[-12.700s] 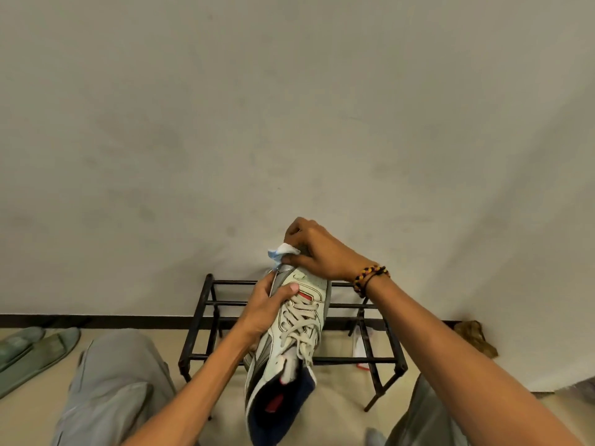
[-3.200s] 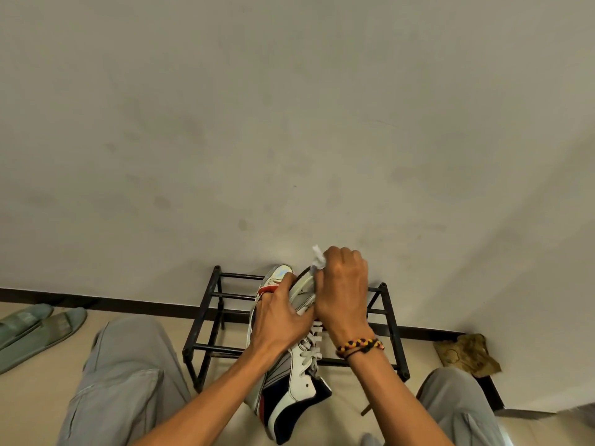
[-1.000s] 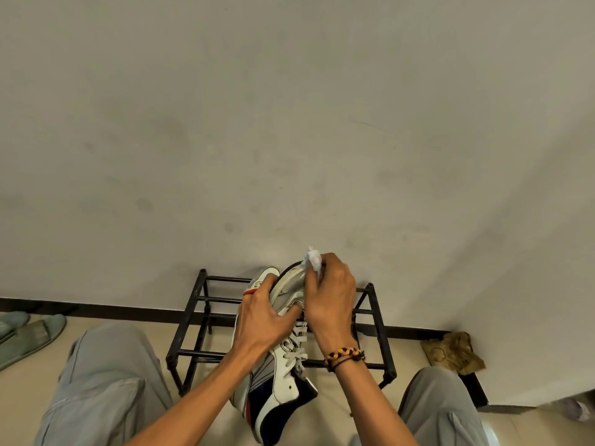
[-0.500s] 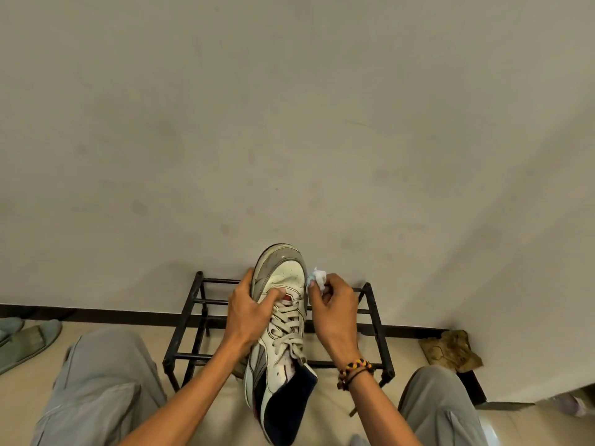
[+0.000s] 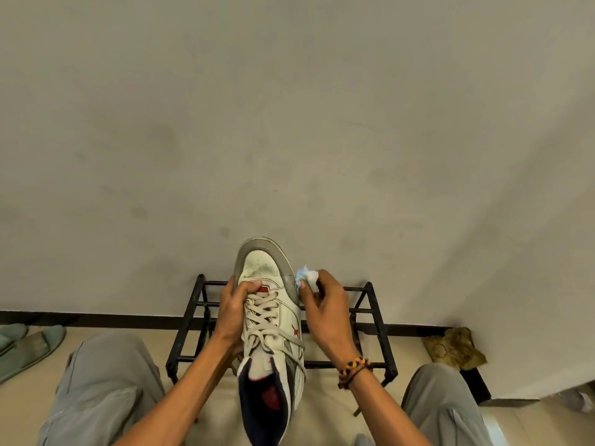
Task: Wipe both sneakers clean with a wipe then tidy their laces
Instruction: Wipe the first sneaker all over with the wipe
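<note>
Two slippers point(image 5: 27, 347) lie on the floor at far left, by the wall. Your left hand point(image 5: 233, 312) grips the sneaker point(image 5: 269, 320) from its left side, thumb curled over the top of the laces point(image 5: 262, 317), holding it toe-up in front of the black rack point(image 5: 375, 320). Just right of the toe, your right hand point(image 5: 325, 312) pinches a balled-up wipe point(image 5: 307, 278) in its fingertips, the wipe touching the grey toe rim. Beaded bracelet point(image 5: 354, 370) on that wrist. Far right, a crumpled brown cloth point(image 5: 454, 347) sits on the floor against the wall.
</note>
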